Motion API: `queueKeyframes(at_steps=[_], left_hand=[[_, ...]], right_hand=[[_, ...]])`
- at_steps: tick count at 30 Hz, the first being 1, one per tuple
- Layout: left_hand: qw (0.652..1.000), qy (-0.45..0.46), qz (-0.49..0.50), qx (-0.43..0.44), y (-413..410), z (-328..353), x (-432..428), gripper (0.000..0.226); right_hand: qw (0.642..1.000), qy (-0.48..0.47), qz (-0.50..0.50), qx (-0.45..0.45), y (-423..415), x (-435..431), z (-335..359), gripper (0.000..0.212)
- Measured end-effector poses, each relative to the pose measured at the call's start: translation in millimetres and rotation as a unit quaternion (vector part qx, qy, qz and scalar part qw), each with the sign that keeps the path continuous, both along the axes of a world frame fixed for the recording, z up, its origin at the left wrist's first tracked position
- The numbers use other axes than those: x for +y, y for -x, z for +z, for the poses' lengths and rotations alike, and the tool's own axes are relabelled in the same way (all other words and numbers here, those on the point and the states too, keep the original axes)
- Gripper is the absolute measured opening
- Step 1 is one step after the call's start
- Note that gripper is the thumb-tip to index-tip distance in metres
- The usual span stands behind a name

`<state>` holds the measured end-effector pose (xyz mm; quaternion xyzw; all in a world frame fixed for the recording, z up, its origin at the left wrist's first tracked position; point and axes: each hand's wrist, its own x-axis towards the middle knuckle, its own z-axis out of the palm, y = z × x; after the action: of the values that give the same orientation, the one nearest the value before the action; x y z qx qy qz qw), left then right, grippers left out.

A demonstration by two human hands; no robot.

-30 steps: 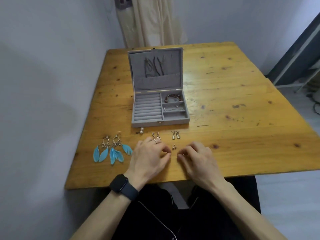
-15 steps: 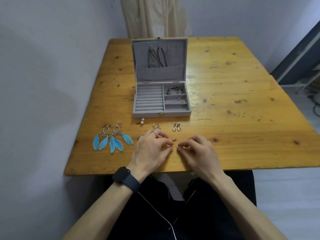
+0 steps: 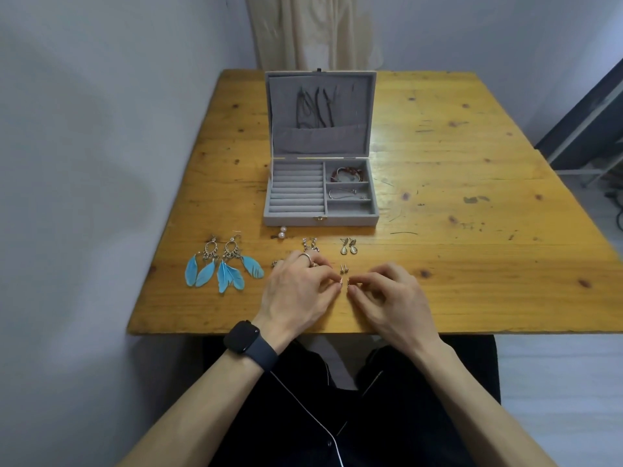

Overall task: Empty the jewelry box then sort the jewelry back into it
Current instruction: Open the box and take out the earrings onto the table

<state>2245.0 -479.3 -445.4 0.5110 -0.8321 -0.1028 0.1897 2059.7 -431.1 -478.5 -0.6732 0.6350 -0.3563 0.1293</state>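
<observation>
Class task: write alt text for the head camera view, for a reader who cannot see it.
At the near edge of a wooden table, the left hand and right hand each pinch a tiny stud, fingertips almost meeting. Left of them lie blue feather earrings; smaller pairs lie beyond, before an open grey jewelry box holding a bracelet.

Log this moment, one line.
left hand: pinches tiny stud | right hand: pinches second tiny stud | jewelry box: open | feather earrings: on table

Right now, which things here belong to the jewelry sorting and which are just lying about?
Job: jewelry box, bracelet, feather earrings, pearl earrings, teardrop earrings, studs, left hand and right hand each pinching a tiny earring.
Lying about: curtain, smartwatch.
</observation>
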Motion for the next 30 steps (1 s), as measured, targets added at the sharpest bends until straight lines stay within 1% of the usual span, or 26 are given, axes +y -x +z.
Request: queueKeyframes(at_steps=[6,14,18,23,26,30], left_hand=[[1.000,0.014,-0.008,-0.016,2,-2,0,0.015],[1.000,0.023,-0.009,-0.010,2,-4,1,0.015],[0.999,0.030,-0.021,-0.003,-2,1,-2,0.019],[0.999,0.040,-0.013,0.030,-8,16,-28,0.033],[0.998,0.048,0.014,0.043,-6,27,-55,0.032],[0.998,0.033,0.038,0.046,9,34,-98,0.030]], right_hand=[[1.000,0.009,-0.007,0.007,-1,-1,-2,0.012],[1.000,0.005,-0.009,0.021,-3,0,0,0.010],[0.999,-0.012,-0.003,-0.037,0,0,2,0.014],[0.993,-0.036,-0.003,-0.115,5,-4,17,0.015],[0.992,-0.030,-0.008,-0.124,9,-24,36,0.017],[0.995,-0.003,-0.033,-0.097,18,-77,59,0.018]])
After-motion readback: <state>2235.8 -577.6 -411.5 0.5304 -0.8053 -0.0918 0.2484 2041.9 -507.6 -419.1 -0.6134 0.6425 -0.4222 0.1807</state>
